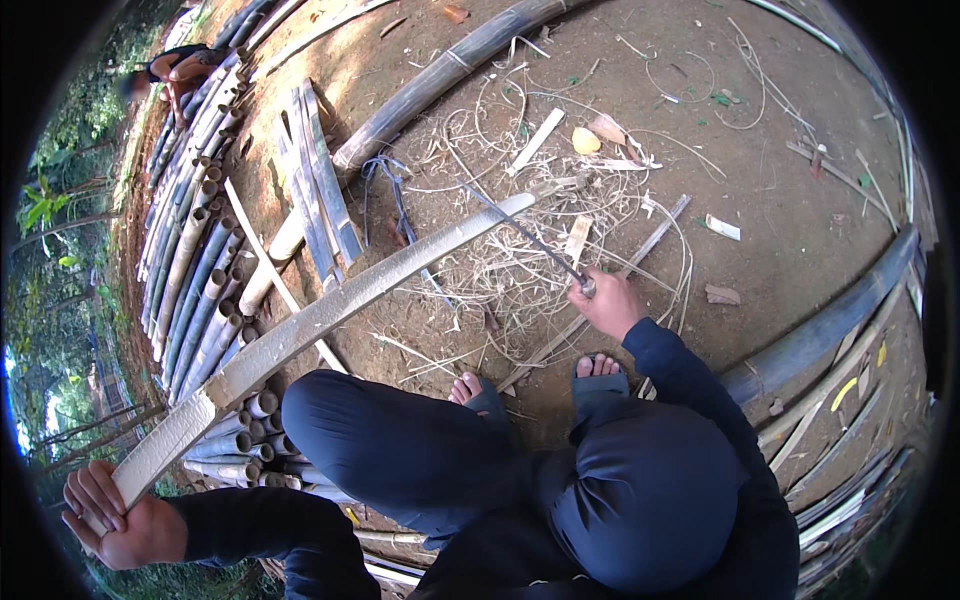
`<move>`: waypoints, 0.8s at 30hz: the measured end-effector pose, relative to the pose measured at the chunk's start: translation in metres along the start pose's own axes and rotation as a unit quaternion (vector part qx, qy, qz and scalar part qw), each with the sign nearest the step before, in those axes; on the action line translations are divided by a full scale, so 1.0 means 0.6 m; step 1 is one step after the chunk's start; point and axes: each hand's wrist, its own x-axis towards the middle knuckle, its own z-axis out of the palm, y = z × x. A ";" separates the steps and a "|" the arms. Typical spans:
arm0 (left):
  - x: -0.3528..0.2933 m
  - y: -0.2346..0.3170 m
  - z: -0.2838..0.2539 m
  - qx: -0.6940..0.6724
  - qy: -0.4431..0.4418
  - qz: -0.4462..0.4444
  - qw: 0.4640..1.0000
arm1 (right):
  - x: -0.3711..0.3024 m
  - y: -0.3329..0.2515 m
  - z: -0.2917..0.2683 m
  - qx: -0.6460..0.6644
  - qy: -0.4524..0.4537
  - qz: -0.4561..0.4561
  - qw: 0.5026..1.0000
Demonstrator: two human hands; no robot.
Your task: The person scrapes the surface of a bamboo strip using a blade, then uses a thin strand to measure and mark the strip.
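A long split bamboo slat [330, 310], pale inner side up, slants from the lower left to the middle of the head view. My left hand [122, 515] is closed around its near end, fingers wrapped over the edge. My right hand [608, 303] grips the short handle of a knife [545, 250] with a long, narrow dark blade. That blade points up and left and crosses the slat near its far end; whether the two touch I cannot tell. Under the far end lies a heap of thin bamboo shavings [540, 270], spread over the dirt in front of my feet.
Stacked bamboo poles [205, 250] fill the left side, where another person [185, 70] bends over them. Split bamboo pieces [320, 180] lie beside a thick bamboo pole [450, 75]. Another dark pole [830, 320] runs along the right. A yellow leaf [586, 141] lies by the shavings.
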 end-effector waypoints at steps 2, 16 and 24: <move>0.005 -0.026 -0.007 -0.035 0.021 -0.012 0.999 | 0.011 0.082 0.005 0.021 -0.012 0.139 0.990; 0.007 -0.006 -0.033 -0.048 -0.016 -0.036 0.998 | 0.047 0.053 -0.036 -0.053 -0.050 0.129 0.989; 0.007 -0.017 -0.023 -0.083 0.008 -0.042 0.996 | 0.060 0.133 -0.008 -0.046 -0.025 0.216 0.975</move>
